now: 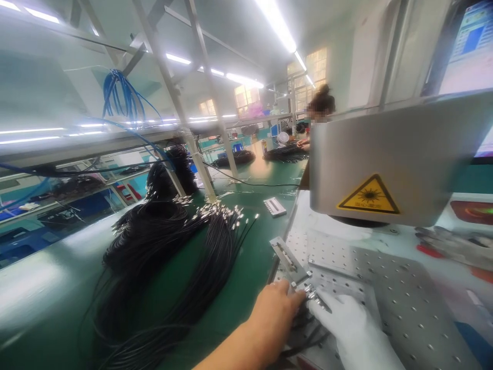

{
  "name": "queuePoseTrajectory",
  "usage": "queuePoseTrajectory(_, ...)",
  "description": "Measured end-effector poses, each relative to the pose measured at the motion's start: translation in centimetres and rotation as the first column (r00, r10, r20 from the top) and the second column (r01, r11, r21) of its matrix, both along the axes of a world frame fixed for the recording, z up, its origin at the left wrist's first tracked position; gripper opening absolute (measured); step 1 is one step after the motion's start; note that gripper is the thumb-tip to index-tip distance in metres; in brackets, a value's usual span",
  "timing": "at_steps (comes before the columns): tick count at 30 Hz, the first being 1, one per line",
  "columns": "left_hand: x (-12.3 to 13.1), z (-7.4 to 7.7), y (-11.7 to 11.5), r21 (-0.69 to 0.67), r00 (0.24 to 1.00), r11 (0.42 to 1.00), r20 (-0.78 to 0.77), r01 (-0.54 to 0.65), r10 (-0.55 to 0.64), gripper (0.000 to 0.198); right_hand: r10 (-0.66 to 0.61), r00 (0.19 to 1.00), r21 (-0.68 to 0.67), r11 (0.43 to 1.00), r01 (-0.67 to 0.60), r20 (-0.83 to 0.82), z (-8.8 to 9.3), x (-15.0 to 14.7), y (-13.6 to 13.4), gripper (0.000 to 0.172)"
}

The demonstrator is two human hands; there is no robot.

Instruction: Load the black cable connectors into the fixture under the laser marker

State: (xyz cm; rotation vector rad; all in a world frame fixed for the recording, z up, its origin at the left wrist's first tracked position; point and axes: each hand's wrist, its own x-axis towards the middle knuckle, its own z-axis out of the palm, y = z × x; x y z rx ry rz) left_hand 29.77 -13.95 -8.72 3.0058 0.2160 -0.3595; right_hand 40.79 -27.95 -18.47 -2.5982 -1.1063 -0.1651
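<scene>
Black cables [304, 321] (ends blurred) seemingly pinched between both hands' fingers [298, 298].

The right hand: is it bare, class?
No, the right hand wears a white glove, while the left hand beside it is bare.

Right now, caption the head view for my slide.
Bare left hand and white-gloved right hand press black cable ends onto perforated plate beneath laser-marked housing.
</scene>
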Motion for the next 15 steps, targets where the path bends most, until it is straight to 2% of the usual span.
queuePoseTrajectory(4,0.4,-0.1,0.2,0.013,0.999,0.999,-0.035,0.037,-0.037,0.064,0.067,0.998,-0.065,0.996,-0.067,-0.002,-0.3,0.3,-0.1,0.036)
queuePoseTrajectory(8,0.4,1.1,-0.1,0.010,0.997,0.997,-0.038,0.074,-0.073,0.061,0.142,0.990,-0.090,0.986,-0.142,-0.007,-0.2,0.7,-0.4,0.036)
queuePoseTrajectory(12,0.4,2.1,0.2,0.011,0.995,0.996,-0.030,0.094,-0.093,0.042,0.197,0.979,-0.043,0.980,-0.195,0.043,0.6,0.9,-0.8,0.043)
queuePoseTrajectory(15,1.0,2.1,0.6,0.066,0.995,0.995,0.059,0.076,-0.080,0.030,0.252,0.963,0.025,0.967,-0.255,0.090,1.4,0.5,-1.5,0.059)
